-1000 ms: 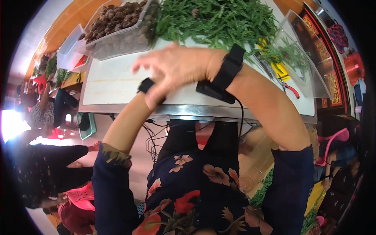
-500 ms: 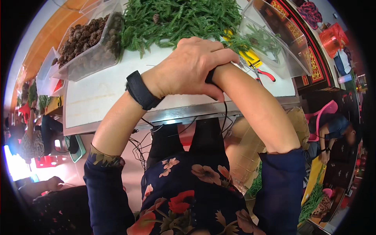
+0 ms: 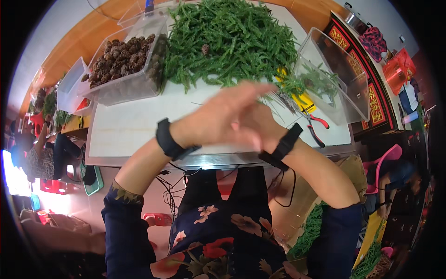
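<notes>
My left hand is blurred by motion above the front of the white table. Its fingers stretch out to the right, the thumb apart below them, and it seems to hold nothing. Partly behind it, my right hand meets or overlaps it; those fingers are hidden and smeared. A black band circles each wrist, the left band and the right band; a black cord hangs by the right one. Just beyond the hands lies a heap of green artificial pine sprigs with a pine cone on it.
At the left stands a clear bin of pine cones. Red-handled pliers lie at the right beside a yellow packet and thin wires. A clear bin holding some sprigs sits there. Cables hang below the table's metal edge.
My left hand was clasped over the right wrist; it has let go and shifted off, so the right wrist's band shows. My right hand has drawn back, and the view has tilted upward.
</notes>
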The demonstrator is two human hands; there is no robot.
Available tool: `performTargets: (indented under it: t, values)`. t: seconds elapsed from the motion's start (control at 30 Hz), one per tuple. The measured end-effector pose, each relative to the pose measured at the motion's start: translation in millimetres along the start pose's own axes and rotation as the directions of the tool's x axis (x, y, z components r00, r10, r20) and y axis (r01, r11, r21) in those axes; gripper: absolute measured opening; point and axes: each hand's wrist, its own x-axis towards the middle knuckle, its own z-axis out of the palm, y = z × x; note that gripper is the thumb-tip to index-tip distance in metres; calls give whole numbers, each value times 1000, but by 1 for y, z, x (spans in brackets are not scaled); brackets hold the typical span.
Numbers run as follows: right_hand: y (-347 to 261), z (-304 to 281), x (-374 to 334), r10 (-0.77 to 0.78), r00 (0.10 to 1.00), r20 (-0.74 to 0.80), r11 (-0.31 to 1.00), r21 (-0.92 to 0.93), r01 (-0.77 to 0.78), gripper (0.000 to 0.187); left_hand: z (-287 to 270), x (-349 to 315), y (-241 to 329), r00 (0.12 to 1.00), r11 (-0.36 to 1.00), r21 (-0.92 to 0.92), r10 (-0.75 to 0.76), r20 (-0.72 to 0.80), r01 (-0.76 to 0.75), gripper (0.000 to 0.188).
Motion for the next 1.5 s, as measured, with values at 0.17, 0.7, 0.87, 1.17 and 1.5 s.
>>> performTargets:
  t: [0.17, 0.7, 0.87, 1.17, 1.5]
  values:
    - [12, -33, -7, 491, 742, 456, 871, -255, -419, 21, -69, -1, -91, 854, 597, 642, -484, -191, 482, 27]
    - [-7, -66, -33, 476, 805, 355, 871, -66, -486, 22, -64, 32, -180, 598, 374, 479, -627, -500, 794, 33]
    - [-1, -85, -20, 531, 815, 233, 817, 115, -565, 19, -51, 12, -89, 693, 746, -167, -662, -285, 644, 33]
    - [-17, -37, 10, 473, 754, 457, 229, 762, -606, 21, 2, -46, 14, 574, 536, -641, -800, -176, 550, 37]
    - [-29, -26, 11, 480, 738, 474, 128, 794, -594, 18, 16, -66, 21, 563, 531, -571, -815, -140, 626, 45]
